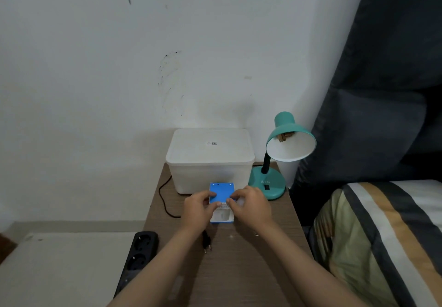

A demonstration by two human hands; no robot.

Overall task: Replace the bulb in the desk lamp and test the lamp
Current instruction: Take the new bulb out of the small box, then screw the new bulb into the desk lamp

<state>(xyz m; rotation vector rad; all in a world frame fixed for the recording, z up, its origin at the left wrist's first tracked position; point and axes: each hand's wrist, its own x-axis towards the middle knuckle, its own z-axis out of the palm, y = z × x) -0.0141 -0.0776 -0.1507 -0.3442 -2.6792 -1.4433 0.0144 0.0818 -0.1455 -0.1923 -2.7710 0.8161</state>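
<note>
A teal desk lamp [283,149] stands at the back right of the wooden side table [239,271]; its shade tilts toward me and the socket inside looks bare, with no bulb. A blue and white bulb box [221,193] lies on the table in front of me. My left hand [198,211] grips its left side and my right hand [251,206] pinches its right side near the top flap. The lamp's black plug [207,242] lies unplugged on the table beneath my left wrist.
A white lidded plastic bin [210,158] sits against the wall behind the box. A black power strip [138,256] lies along the table's left edge. The lamp cord [165,201] loops off the left side. A bed with striped bedding [382,235] is at right.
</note>
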